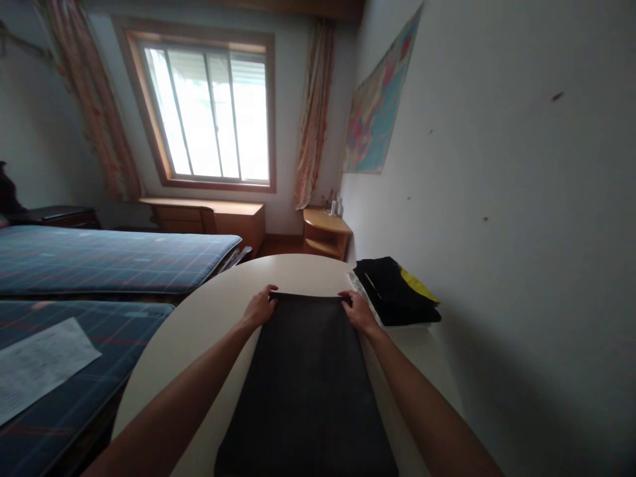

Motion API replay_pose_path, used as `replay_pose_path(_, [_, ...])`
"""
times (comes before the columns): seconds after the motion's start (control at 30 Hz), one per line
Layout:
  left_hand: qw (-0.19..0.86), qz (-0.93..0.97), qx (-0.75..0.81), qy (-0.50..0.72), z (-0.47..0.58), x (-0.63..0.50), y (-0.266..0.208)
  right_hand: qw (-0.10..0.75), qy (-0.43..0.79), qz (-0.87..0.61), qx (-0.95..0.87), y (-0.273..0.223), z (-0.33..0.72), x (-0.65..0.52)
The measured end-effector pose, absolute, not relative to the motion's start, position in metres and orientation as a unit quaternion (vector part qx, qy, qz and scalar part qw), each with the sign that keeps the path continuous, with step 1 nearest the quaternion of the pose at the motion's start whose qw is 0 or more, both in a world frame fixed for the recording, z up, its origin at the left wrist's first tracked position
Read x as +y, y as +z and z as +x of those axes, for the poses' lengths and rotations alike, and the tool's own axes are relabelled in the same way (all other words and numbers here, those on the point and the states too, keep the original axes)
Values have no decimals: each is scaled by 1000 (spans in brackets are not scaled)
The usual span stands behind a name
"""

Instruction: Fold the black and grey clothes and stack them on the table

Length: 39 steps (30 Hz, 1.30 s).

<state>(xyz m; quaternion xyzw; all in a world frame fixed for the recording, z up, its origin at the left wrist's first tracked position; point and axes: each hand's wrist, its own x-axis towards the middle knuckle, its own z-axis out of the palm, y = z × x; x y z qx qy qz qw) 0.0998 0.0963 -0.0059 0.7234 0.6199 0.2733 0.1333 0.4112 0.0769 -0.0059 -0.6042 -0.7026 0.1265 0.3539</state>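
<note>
A long piece of black cloth (311, 377), perhaps a folded garment, lies lengthwise on the round cream table (169, 344) and runs out of view at the bottom. At its far left corner, my left hand (261, 308) has its fingers closed on the edge. My right hand (358, 311) pinches the far right corner in the same way. Between the two hands the far edge is fairly straight. Just beyond my right hand sits a stack of folded black clothes (392, 291) with a yellow patch.
The white wall (527, 278) rises close on the right. Two plaid mattresses (114, 258) are at the left, with a printed sheet of paper (44, 364) on the nearer one. A wooden desk (233, 212) and a corner shelf (325, 222) stand near the window.
</note>
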Motion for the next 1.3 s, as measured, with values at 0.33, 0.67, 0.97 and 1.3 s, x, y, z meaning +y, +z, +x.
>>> replay_pose_path(0.33, [84,819,538,181,128,45,-26,158,84,-622,-762,-8,370,25])
replay_pose_path(0.67, [193,811,502,229,90,10,-25,141,110,-616,-767,4,373,-30])
replay_pose_path(0.97, [300,694,569,324,51,-89,-23,216,145,-591,-764,1,383,-149])
replay_pose_path(1.3, [437,700,508,248,20,-150,-28,308,265,-663,-629,-27,418,-194])
